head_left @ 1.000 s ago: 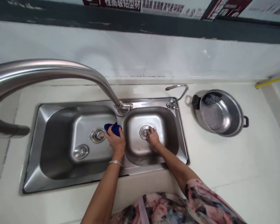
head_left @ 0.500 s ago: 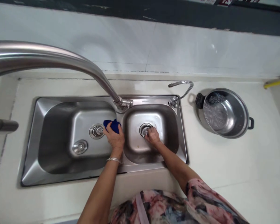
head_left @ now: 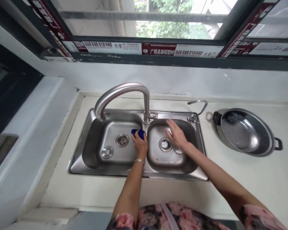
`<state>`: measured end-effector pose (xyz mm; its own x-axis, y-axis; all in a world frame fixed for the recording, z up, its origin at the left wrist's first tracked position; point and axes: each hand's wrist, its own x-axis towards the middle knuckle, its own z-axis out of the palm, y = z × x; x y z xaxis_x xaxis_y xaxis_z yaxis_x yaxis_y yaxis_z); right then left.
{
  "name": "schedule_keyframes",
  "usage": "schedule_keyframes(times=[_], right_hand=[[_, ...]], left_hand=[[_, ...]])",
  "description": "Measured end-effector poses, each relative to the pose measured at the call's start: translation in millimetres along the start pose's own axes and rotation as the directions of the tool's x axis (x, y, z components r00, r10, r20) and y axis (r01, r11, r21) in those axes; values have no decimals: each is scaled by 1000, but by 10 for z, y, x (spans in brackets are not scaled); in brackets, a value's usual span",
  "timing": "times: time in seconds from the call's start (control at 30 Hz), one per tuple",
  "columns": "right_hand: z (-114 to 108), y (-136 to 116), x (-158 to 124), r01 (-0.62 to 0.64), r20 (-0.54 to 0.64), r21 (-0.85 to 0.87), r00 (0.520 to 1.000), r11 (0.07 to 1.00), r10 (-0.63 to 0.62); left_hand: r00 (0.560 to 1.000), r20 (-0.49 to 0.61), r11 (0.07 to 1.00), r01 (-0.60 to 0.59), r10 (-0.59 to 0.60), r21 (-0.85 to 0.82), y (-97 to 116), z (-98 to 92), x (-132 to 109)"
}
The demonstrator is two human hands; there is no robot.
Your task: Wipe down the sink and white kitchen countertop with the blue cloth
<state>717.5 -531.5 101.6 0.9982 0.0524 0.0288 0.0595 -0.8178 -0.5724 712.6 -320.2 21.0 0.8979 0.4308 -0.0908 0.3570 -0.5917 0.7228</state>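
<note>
My left hand (head_left: 140, 146) is closed around a bunched dark blue cloth (head_left: 138, 133) at the left basin's inner wall, near the divider. Over the right basin (head_left: 158, 163) my right hand (head_left: 179, 138) hovers with its fingers stretched out and nothing in them. Below it a metal drain plug (head_left: 178, 150), partly hidden by the hand, lies beside the uncovered right drain (head_left: 165, 144). Another drain plug (head_left: 107, 152) rests on the floor of the left basin (head_left: 91, 159), near the left drain (head_left: 122, 140).
A curved tap (head_left: 126, 87) arches over the left basin. A thin spout (head_left: 201, 102) rises at the sink's back right corner. On the right counter (head_left: 232, 182) stands a metal pot (head_left: 249, 137) with a scouring pad (head_left: 235, 117) inside. A window frame (head_left: 124, 59) runs along the back.
The view has tilted up, showing the window. My right hand has come off the right drain and opened, and a plug now lies beside that drain. My left hand still holds the cloth.
</note>
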Motion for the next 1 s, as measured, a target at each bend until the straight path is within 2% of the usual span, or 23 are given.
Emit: schedule_keyframes(times=[0.03,0.07,0.1,0.13,0.17,0.2,0.23,0.27,0.33,0.4,0.47,0.57,0.67,0.77,0.83,0.87,0.93,0.97,1.0], right_hand=[[-149,-321,185,224,-151,53,965,973,-214],[-298,-661,374,404,-261,34,887,914,-382],[-437,-1002,556,539,-319,-21,795,842,-517],[-558,-1325,721,629,-327,-85,715,773,-618],[-656,-1615,861,683,-301,-147,658,716,-690],[-726,-1859,971,716,-257,-203,619,668,-742],[-771,-2050,1051,732,-211,-240,602,638,-770],[-795,-2187,1103,731,-180,-259,606,632,-775],[-811,-2321,1135,695,-178,-243,654,677,-735],[-834,-2333,1104,646,-213,-177,711,742,-670],[-900,-2291,1045,622,-210,-111,748,775,-630],[-1071,-2203,961,635,-159,-39,758,772,-632],[-1275,-2090,908,672,-126,61,739,738,-662],[-1432,-1913,882,684,-104,244,723,687,-683],[-1445,-1738,874,633,-130,404,754,660,-643],[-1411,-1632,871,574,-164,477,802,666,-574],[-1256,-1395,867,379,-222,558,925,738,-307],[-1141,-1274,865,237,-221,551,966,800,-134],[-1010,-1161,862,79,-195,504,981,860,24]], left_hand=[[1000,10,1000,14,-13,-21,-6,-11,9],[999,22,999,33,-32,-42,-15,-31,21],[998,33,996,58,-56,-63,-28,-62,38],[995,41,993,89,-86,-81,-49,-104,58],[992,48,988,121,-117,-97,-78,-157,80],[987,54,982,154,-148,-111,-118,-221,102],[982,62,976,182,-176,-123,-169,-295,122],[978,71,969,206,-198,-133,-230,-376,135],[969,94,959,239,-227,-152,-374,-556,138],[963,114,951,260,-243,-170,-523,-747,110],[960,123,944,271,-251,-189,-654,-940,61],[965,103,939,259,-242,-226,-797,-1225,-30],[977,47,938,215,-210,-273,-889,-1489,-148],[979,-29,932,182,-201,-313,-971,-1717,-313],[969,-79,922,197,-235,-332,-1044,-1845,-452],[960,-111,918,206,-257,-340,-1090,-1903,-528],[942,-182,915,207,-282,-345,-1199,-2005,-694],[935,-214,919,201,-283,-340,-1257,-2047,-780],[928,-240,922,197,-285,-334,-1315,-2083,-863]])
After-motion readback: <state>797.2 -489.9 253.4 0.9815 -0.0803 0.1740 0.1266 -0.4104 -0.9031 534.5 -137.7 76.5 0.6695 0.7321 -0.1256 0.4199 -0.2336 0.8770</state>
